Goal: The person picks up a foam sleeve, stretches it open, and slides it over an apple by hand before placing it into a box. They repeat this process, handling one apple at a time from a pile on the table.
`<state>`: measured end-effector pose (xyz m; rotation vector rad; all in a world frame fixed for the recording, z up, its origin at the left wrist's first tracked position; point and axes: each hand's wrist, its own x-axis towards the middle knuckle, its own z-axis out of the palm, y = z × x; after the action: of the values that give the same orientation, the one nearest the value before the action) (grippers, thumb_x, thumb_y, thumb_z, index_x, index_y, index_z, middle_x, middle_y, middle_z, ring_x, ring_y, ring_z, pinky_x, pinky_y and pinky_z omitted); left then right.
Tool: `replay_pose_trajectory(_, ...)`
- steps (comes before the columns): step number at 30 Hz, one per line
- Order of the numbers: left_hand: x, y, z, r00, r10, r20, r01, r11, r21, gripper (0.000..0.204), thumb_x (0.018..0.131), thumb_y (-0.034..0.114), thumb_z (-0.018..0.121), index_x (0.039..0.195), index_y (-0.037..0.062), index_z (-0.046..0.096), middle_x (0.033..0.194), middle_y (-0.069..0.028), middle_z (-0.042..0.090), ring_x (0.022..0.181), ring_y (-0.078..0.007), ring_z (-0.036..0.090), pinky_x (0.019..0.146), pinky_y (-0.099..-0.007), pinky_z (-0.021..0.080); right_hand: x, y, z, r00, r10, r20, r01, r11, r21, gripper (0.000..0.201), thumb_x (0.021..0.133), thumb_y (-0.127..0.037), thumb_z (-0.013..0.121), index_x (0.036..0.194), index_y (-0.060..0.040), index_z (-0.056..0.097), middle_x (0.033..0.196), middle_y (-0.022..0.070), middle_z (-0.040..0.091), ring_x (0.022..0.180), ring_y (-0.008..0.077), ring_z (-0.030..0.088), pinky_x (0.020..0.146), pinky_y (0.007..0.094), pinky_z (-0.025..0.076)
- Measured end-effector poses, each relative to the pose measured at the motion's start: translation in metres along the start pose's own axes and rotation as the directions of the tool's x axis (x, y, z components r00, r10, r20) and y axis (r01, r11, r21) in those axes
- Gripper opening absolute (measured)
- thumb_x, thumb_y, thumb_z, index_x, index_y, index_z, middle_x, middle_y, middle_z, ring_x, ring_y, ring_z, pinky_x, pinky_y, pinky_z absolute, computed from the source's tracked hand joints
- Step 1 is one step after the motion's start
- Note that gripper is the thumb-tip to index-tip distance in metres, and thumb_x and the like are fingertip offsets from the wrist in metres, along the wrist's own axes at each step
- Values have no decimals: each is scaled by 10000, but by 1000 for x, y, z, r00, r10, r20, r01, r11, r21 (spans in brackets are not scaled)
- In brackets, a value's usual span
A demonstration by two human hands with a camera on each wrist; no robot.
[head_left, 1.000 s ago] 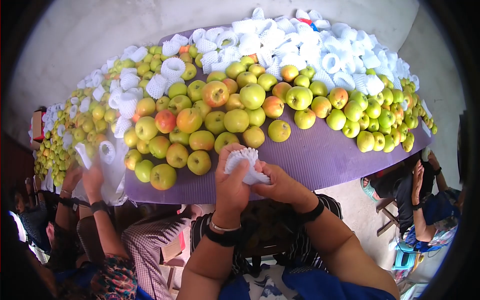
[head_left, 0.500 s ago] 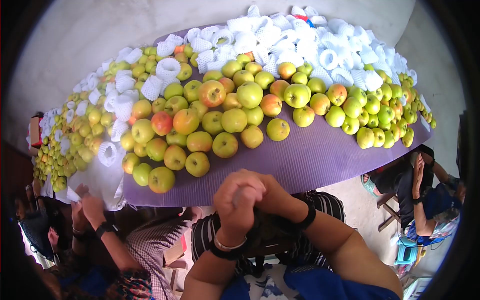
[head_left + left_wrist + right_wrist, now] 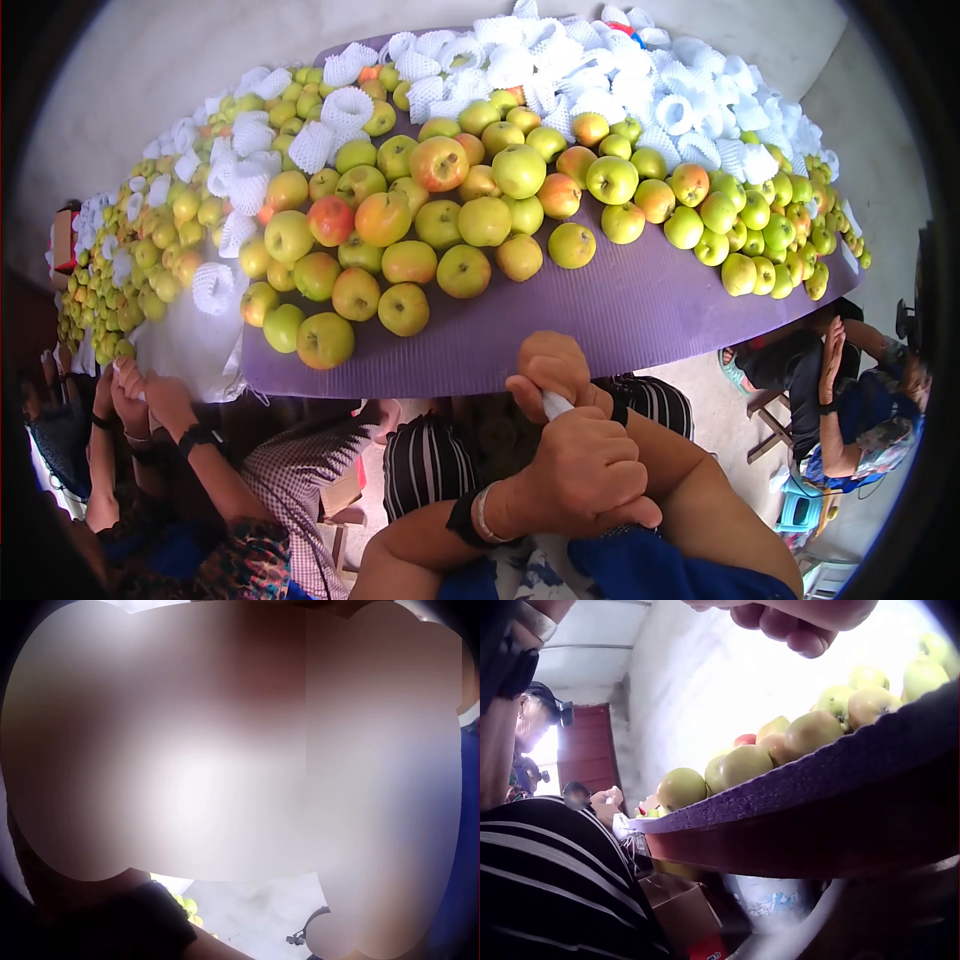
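Observation:
In the head view, both hands are in front of the table's near edge, one nearer the body than the other. My left hand, wearing a silver bracelet and black band, is closed in a fist round a white foam fruit net. My right hand grips the other end, so a narrow bunched strip shows between the fists. Most of the net is hidden in the fingers. Curled fingers show at the top of the right wrist view. The left wrist view is mostly blurred.
Many green and reddish apples cover the purple table mat. Behind them lies a heap of white foam nets. Another person's hands work at left; a second person sits at right. A cardboard box stands under the table.
The open foam net I held over the table edge is now squeezed into a strip. My hands have moved right; the left has come nearer my body, and they have drawn apart.

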<state>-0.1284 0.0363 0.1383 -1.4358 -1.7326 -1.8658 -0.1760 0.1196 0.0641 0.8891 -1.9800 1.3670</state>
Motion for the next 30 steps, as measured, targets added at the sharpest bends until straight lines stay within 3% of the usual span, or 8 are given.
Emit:
replay_pose_trajectory(11,-2,0,-9,1000,14,-2,-15,998,-62,507,815,428,567,509,88,349,493,-29,353,429,-194,394,416,-302,282,4,2,-5,998,-11,59,18,992,-124,378,718,-149,682,544,-86,352,511,72,362,415,260,387,394,357,280)
replay_pose_trajectory(13,-10,-9,-10,930,-170,-327,128,981,-147,488,845,426,531,521,82,408,505,-47,412,461,-208,436,479,-330,353,0,8,-2,994,59,94,-42,984,-174,363,718,-166,690,553,-90,375,518,77,377,429,269,412,400,361,297)
replay_pose_trajectory(15,-26,-22,-31,901,-365,-235,210,841,-499,449,879,446,464,668,52,509,670,-103,532,632,-237,525,642,-367,423,-7,17,0,969,187,164,-146,962,-232,285,722,-184,697,606,-84,456,557,101,451,495,309,491,431,364,366)
replay_pose_trajectory(16,-20,-23,-32,903,-362,-232,210,842,-496,449,879,446,464,668,52,509,670,-103,532,632,-237,525,642,-367,423,-9,20,0,970,183,159,-144,962,-232,285,722,-184,697,606,-84,456,557,101,451,495,309,491,431,364,366)
replay_pose_trajectory(18,-1,-28,-37,772,-319,-550,-9,860,-510,452,902,454,408,898,21,535,892,-140,561,835,-249,542,799,-382,414,-9,24,0,944,326,55,-320,943,-89,254,727,-179,687,646,-63,476,588,118,493,544,336,519,463,362,407)
replay_pose_trajectory(22,-17,-50,-54,699,-476,-534,148,827,-543,470,911,442,388,1039,1,491,1040,-168,529,981,-257,502,858,-375,397,-6,21,-14,840,530,113,-511,844,-160,182,704,-146,663,686,-60,504,654,148,551,651,379,553,522,390,437)
replay_pose_trajectory(25,-22,-51,-52,737,-524,-427,219,783,-583,384,913,340,438,1048,-13,506,1011,-145,552,958,-225,528,850,-359,408,-7,24,-17,798,597,86,-577,797,-178,153,704,-151,645,702,-65,519,684,159,564,689,387,557,539,404,440)
replay_pose_trajectory(30,-23,-53,-55,638,-699,-324,409,664,-626,205,851,78,539,1028,-25,525,942,-64,583,832,-112,553,771,-242,429,-5,27,-25,774,627,90,-601,772,-208,159,712,-187,639,711,-72,529,695,159,575,703,388,562,562,422,450)
